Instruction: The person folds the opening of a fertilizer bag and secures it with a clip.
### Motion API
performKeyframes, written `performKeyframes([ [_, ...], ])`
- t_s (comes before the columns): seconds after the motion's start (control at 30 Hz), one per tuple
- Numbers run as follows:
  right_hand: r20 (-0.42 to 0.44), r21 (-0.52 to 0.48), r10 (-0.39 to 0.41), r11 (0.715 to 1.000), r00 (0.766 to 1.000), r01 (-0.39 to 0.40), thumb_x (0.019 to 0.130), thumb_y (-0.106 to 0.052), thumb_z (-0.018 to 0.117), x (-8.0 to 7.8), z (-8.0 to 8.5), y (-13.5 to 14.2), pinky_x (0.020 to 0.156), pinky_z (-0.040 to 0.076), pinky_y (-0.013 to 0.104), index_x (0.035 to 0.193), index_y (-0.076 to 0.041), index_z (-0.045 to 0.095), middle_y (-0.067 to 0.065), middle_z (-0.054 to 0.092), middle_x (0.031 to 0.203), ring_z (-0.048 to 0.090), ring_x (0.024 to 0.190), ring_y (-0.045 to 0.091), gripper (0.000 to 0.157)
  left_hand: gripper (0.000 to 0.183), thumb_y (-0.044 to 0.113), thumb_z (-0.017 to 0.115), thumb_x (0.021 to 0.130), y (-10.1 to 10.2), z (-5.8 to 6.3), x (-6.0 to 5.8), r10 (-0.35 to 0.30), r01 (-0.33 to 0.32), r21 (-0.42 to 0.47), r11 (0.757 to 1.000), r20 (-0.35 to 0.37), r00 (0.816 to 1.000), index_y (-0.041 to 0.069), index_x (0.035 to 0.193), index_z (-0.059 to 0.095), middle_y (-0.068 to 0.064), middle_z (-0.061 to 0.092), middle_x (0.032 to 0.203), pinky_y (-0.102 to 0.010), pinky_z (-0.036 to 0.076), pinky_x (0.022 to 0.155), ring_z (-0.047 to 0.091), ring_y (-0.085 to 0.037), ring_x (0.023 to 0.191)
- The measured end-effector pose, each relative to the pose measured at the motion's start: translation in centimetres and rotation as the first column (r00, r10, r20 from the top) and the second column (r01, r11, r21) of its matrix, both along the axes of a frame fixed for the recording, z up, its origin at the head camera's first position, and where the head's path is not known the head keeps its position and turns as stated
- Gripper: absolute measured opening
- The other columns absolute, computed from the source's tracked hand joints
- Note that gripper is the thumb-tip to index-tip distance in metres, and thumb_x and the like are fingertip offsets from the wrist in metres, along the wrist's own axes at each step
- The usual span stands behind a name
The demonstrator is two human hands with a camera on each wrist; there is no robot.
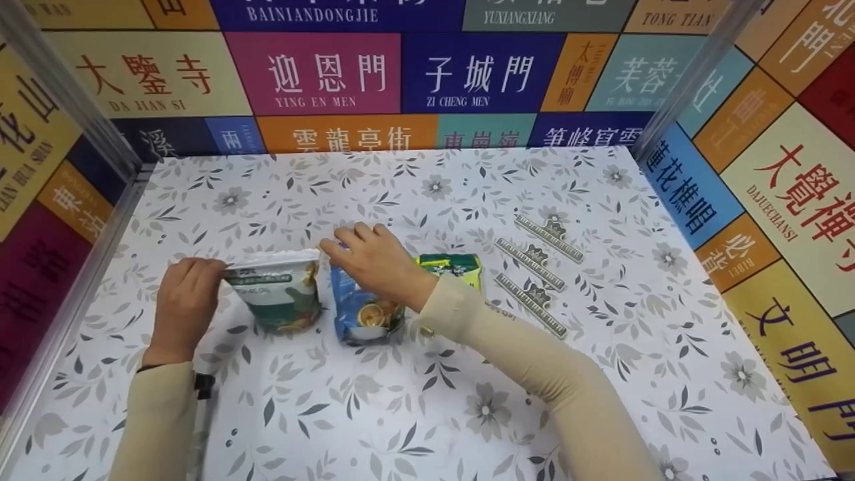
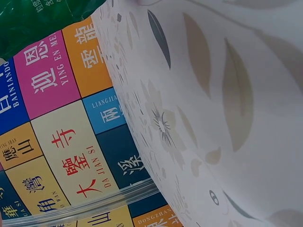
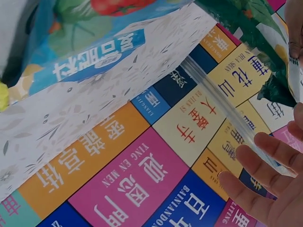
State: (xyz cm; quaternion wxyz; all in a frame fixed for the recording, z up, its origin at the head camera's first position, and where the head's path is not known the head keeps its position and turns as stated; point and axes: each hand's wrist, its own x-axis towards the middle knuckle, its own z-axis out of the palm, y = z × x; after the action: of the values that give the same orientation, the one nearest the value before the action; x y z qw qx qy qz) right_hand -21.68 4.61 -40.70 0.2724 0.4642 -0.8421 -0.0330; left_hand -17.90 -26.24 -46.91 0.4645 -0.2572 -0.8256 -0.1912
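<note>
My left hand (image 1: 189, 304) pinches the upper left corner of a green-and-white bag (image 1: 284, 300), which stands upright on the table. A green piece of that bag (image 2: 42, 23) crosses the top of the left wrist view; the left fingers are hidden there. Over a blue fertilizer bag (image 1: 349, 304) reaches my right hand (image 1: 377, 260), its fingertips close to the green-and-white bag's upper right corner. In the right wrist view, the right hand's fingers (image 3: 253, 158) are spread and loosely bent, with nothing between them. Tomato pictures and printed characters show on the blue bag (image 3: 102, 61).
A green-and-yellow bag (image 1: 449, 264) stands behind the right forearm, partly hidden. Three long metal clips (image 1: 531, 264) with ornate handles lie in a slanted row to its right. Patterned panels (image 1: 314, 73) with large lettering wall in the white floral table (image 1: 487, 414).
</note>
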Motion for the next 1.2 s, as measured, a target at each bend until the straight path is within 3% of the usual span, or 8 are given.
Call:
performKeyframes([
  [0.27, 0.032, -0.071, -0.04, 0.997, 0.999, 0.042, 0.103, -0.026, 0.057, -0.7, -0.6, 2.2, 0.069, 0.053, 0.037, 0.127, -0.012, 0.056, 0.007, 0.063, 0.112, 0.062, 0.09, 0.025, 0.028, 0.01, -0.015, 0.055, 0.09, -0.1, 0.0, 0.0, -0.002, 0.002, -0.001, 1.0, -0.005, 1.0, -0.006, 0.093, 0.06, -0.02, 0.062, 0.083, -0.05, 0.042, 0.065, 0.056, -0.039, 0.076],
  [0.6, 0.001, -0.083, -0.084, 0.993, 0.996, 0.084, 0.103, -0.027, 0.057, -1.3, -2.2, 5.3, 0.068, 0.054, 0.038, 0.118, -0.009, 0.056, 0.01, 0.062, 0.108, 0.061, 0.086, 0.026, 0.023, 0.006, -0.012, 0.059, 0.09, 0.0, 0.2, 0.0, -0.011, 0.011, 0.001, 1.0, -0.02, 1.0, -0.007, 0.093, 0.06, -0.02, 0.061, 0.083, -0.051, 0.041, 0.065, 0.056, -0.04, 0.076],
  [0.93, 0.027, -0.074, -0.165, 0.983, 0.986, 0.166, 0.103, -0.022, 0.058, -1.6, -3.5, 8.7, 0.068, 0.054, 0.04, 0.118, -0.007, 0.056, 0.012, 0.061, 0.107, 0.062, 0.086, 0.029, 0.022, 0.013, -0.016, 0.061, 0.085, 0.0, 0.1, 0.1, 0.001, -0.001, -0.007, 1.0, -0.033, 0.999, -0.006, 0.092, 0.06, -0.02, 0.061, 0.082, -0.052, 0.041, 0.063, 0.056, -0.04, 0.075],
  [1.2, 0.118, -0.097, -0.231, 0.965, 0.966, 0.243, 0.101, -0.019, 0.061, -2.0, -4.4, 11.2, 0.067, 0.053, 0.044, 0.119, -0.006, 0.056, 0.014, 0.061, 0.107, 0.061, 0.087, 0.032, 0.023, 0.011, -0.015, 0.061, 0.086, -0.1, 0.1, 0.0, -0.001, 0.001, -0.005, 1.0, -0.019, 1.0, -0.006, 0.092, 0.06, -0.02, 0.061, 0.082, -0.051, 0.041, 0.063, 0.056, -0.04, 0.075],
])
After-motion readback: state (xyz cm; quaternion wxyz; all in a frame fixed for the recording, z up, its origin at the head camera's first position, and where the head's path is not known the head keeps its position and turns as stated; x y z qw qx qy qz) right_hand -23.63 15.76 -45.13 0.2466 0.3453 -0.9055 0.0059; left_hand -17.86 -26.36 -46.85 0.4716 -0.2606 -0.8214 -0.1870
